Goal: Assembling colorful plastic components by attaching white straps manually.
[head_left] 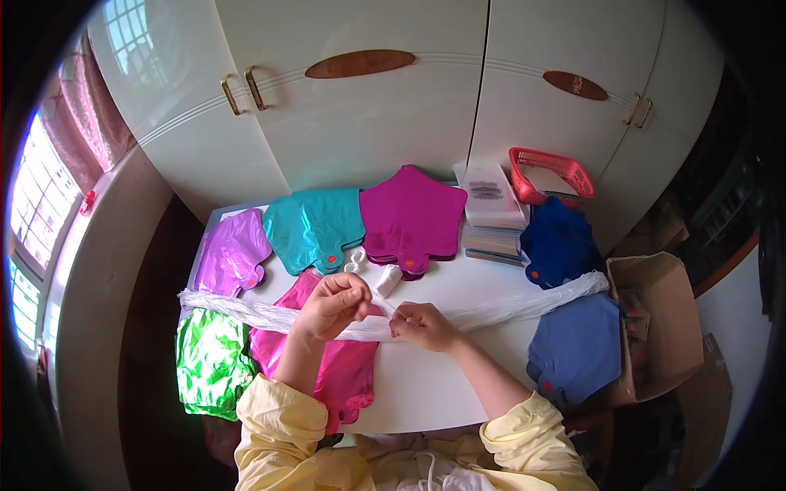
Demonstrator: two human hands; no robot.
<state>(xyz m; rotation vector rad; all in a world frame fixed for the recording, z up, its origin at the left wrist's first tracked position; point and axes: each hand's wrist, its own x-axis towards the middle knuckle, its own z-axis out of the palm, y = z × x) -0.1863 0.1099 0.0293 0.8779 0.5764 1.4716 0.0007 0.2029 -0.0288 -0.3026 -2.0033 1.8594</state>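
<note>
White plastic strip (pixel 491 309) lies across the counter (pixel 426 385), long axis left-right, over the foil balloons. It's light, soft & crumply, prob. slippery; pinch it mid-span. Your left hand (pixel 332 304) and right hand (pixel 422 325) both have fingers closed on it near centre, w/ the white spool (pixel 388 281) just behind.

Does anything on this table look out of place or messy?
Mostly tidy. The green foil balloon and the two blue ones hang over the table edges, and the white strip both hands hold trails off the right side toward the cardboard box.
</note>
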